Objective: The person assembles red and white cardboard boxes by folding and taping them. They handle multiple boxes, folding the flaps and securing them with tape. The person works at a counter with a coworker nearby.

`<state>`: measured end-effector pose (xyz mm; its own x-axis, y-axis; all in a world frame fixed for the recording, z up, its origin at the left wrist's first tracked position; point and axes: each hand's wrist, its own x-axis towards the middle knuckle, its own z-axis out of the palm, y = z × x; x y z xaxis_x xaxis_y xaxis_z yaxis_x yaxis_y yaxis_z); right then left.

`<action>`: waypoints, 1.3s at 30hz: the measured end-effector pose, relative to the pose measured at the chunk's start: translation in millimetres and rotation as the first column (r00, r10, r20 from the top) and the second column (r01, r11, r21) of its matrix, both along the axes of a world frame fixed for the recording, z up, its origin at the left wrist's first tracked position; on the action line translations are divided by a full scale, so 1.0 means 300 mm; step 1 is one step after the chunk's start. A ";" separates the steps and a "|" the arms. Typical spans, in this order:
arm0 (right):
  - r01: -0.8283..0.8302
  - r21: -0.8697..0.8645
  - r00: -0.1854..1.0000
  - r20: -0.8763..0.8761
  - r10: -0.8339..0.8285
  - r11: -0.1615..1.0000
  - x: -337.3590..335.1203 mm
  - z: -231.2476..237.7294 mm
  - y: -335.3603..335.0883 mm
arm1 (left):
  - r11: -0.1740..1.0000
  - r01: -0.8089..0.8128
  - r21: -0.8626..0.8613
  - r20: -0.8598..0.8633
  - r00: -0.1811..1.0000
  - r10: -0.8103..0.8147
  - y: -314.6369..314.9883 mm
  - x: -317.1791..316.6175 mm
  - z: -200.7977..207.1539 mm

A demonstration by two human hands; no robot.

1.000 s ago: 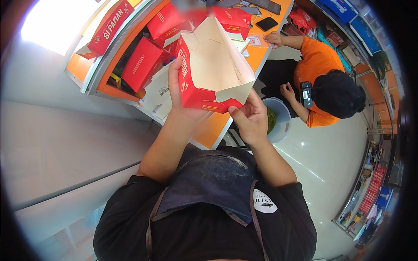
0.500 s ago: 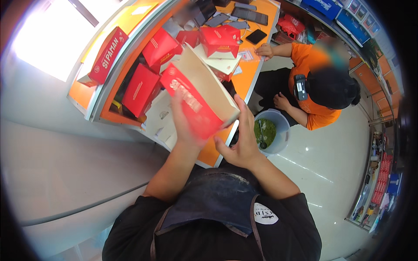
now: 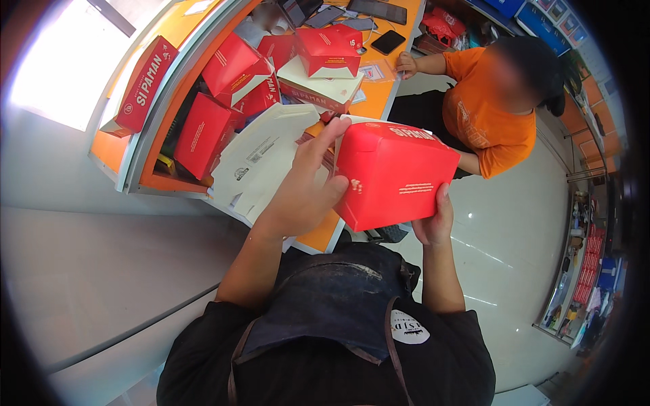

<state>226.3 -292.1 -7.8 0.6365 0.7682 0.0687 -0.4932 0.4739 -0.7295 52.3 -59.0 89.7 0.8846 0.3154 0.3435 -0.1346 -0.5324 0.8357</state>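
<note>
- Evidently the red folded cardboard box (image 3: 396,174) stood formed as a closed block, all visible faces flat and its corners squared; judging from that, the folding looked largely done, with only closing or setting it down left
- The box was held in the air over the near edge of the orange counter (image 3: 323,233), just above the person's dark apron, touching no surface
- The left hand (image 3: 306,189) was clasped on the box's left face, fingers spread up along that edge
- The right hand (image 3: 435,220) gripped the lower right corner from beneath, thumb lying up the side
- The box looked glossy red with small white print on two faces, undented
- Flat white unfolded card blanks (image 3: 261,162) lay on the counter just left of the hands
- Several finished red boxes (image 3: 328,47) sat stacked toward the far end of the counter
- A seated person in an orange shirt (image 3: 484,115) was at the counter's right edge, one hand on it
</note>
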 end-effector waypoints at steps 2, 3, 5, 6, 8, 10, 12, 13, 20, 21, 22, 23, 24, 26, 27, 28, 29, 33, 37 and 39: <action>-0.012 0.051 0.996 -0.090 0.016 0.999 -0.004 -0.009 0.000 | 1.000 -0.017 0.008 0.034 0.999 0.017 0.000 0.006 -0.019; -0.018 0.056 0.992 -0.122 0.025 0.998 -0.001 -0.017 -0.001 | 1.000 -0.026 0.014 0.050 0.998 0.025 0.003 0.010 -0.032; -0.036 0.095 0.979 -0.198 0.055 0.995 -0.002 -0.025 0.001 | 0.991 0.039 -0.132 0.066 0.997 -0.030 0.016 0.002 -0.071; -0.044 0.129 0.967 -0.244 0.075 0.991 -0.014 -0.029 0.005 | 0.962 0.095 -0.257 0.119 0.991 -0.066 0.019 0.000 -0.100; -0.068 0.182 0.937 -0.326 0.125 0.981 -0.040 -0.026 0.019 | 0.818 0.242 -0.522 0.279 0.955 -0.105 0.022 0.002 -0.161; -0.104 0.220 0.902 -0.390 0.185 0.970 -0.058 -0.003 0.034 | 0.638 0.373 -0.673 0.424 0.902 -0.081 0.022 0.010 -0.175; -0.161 0.277 0.875 -0.404 0.267 0.947 -0.054 0.001 0.048 | 0.526 0.447 -0.724 0.499 0.865 -0.048 0.025 0.012 -0.175; -0.189 0.306 0.859 -0.409 0.308 0.933 -0.051 0.003 0.053 | 0.543 0.436 -0.717 0.493 0.869 -0.046 0.027 0.011 -0.183; -0.097 0.096 0.936 -0.329 0.124 0.991 -0.061 -0.051 0.031 | 0.656 0.089 -0.749 0.202 0.974 0.098 -0.009 0.000 -0.144; -0.091 0.078 0.952 -0.286 0.110 0.993 -0.069 -0.020 0.033 | 0.568 0.019 -0.823 0.130 0.979 0.155 -0.021 -0.003 -0.125; -0.061 0.046 0.969 -0.237 0.071 0.997 -0.064 0.000 0.025 | 0.616 -0.015 -0.788 0.117 0.978 0.174 -0.025 -0.004 -0.119; -0.053 0.045 0.975 -0.212 0.061 0.998 -0.055 -0.004 0.049 | 0.661 -0.048 -0.749 0.107 0.975 0.193 -0.024 -0.002 -0.119; -0.033 0.019 0.981 -0.191 0.036 0.999 -0.054 -0.022 0.051 | 0.685 -0.075 -0.724 0.092 0.975 0.205 -0.042 0.005 -0.142; -0.012 -0.030 0.985 -0.173 0.007 0.999 -0.059 -0.040 0.039 | 0.820 -0.090 -0.566 0.185 0.955 0.232 -0.055 0.016 -0.195; -0.013 -0.051 0.984 -0.178 0.004 0.999 -0.057 -0.042 0.043 | 0.872 -0.104 -0.478 0.196 0.955 0.221 -0.063 0.016 -0.191; -0.016 -0.065 0.983 -0.182 0.004 0.998 -0.054 -0.040 0.046 | 0.918 -0.116 -0.380 0.213 0.955 0.208 -0.062 0.012 -0.186; -0.007 -0.085 0.984 -0.179 -0.009 0.996 -0.053 -0.037 0.042 | 0.956 -0.174 -0.235 0.053 0.980 0.192 -0.049 -0.010 -0.187; 0.053 -0.157 0.994 -0.087 -0.067 0.986 -0.078 -0.016 0.056 | 0.630 0.207 -0.748 0.311 0.949 0.058 -0.118 0.016 -0.112; 0.109 -0.197 0.990 0.105 -0.090 0.974 -0.106 0.014 0.047 | 0.852 -0.121 -0.509 -0.035 0.992 0.120 -0.101 -0.007 -0.077; 0.103 -0.202 0.986 0.150 -0.073 0.974 -0.105 0.022 0.040 | 0.616 -0.127 -0.777 -0.107 0.992 0.070 -0.089 0.003 -0.028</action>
